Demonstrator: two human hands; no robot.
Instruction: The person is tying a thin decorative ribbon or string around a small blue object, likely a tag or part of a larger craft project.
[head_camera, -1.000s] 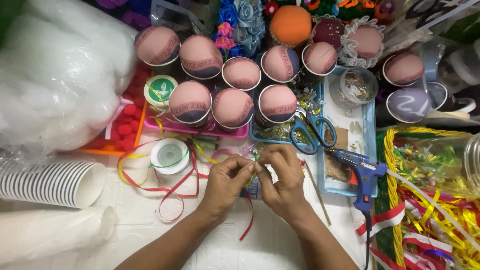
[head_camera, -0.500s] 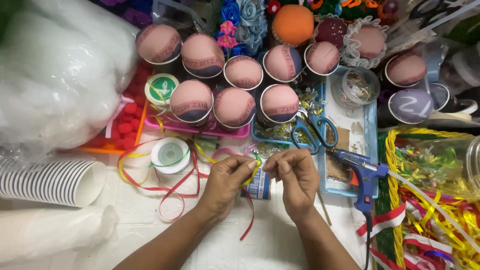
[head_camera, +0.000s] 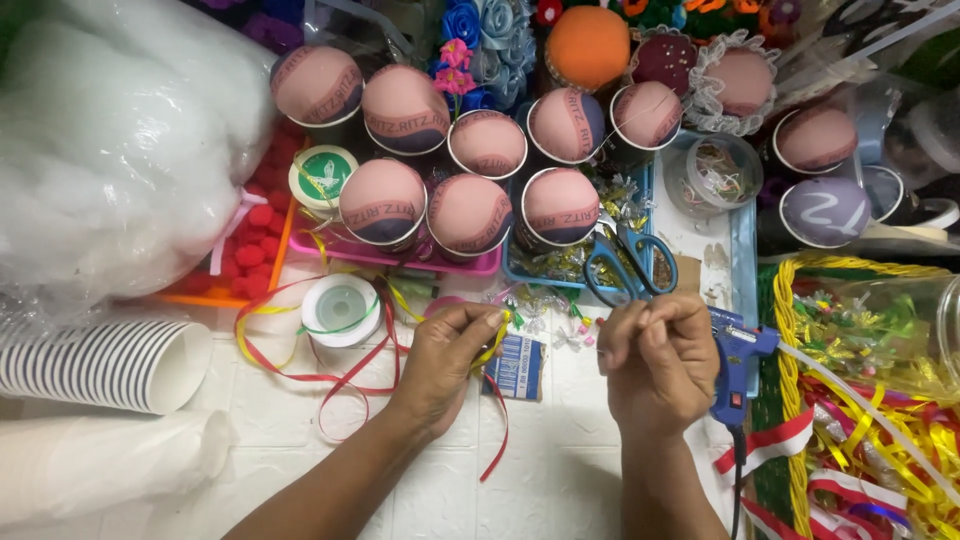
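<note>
White tiled surface, crowded with craft stock. At the left edge, a stack of paper cups (head_camera: 100, 365) is laid on its side, with a large bag of white stuffing (head_camera: 110, 150) behind it toward the far left corner. A ribbon spool (head_camera: 340, 310) is seen near the middle, with loose red ribbon (head_camera: 330, 375) trailing around it. The left hand (head_camera: 450, 355) is closed in a pinch on a yellow ribbon piece (head_camera: 493, 345), held just above a small blue packet (head_camera: 515, 365) lying on the surface. Fabric-topped cups (head_camera: 470, 215) are ranked along the far edge. Blue-handled scissors (head_camera: 625, 265) are rested on a blue tray (head_camera: 742, 250). The right hand (head_camera: 655, 360) is curled shut, fingertips pinched together; what is gripped is too small to tell. A blue glue gun (head_camera: 738, 360) is laid just beside it, by a yellow basket (head_camera: 785, 380) at the right edge.
</note>
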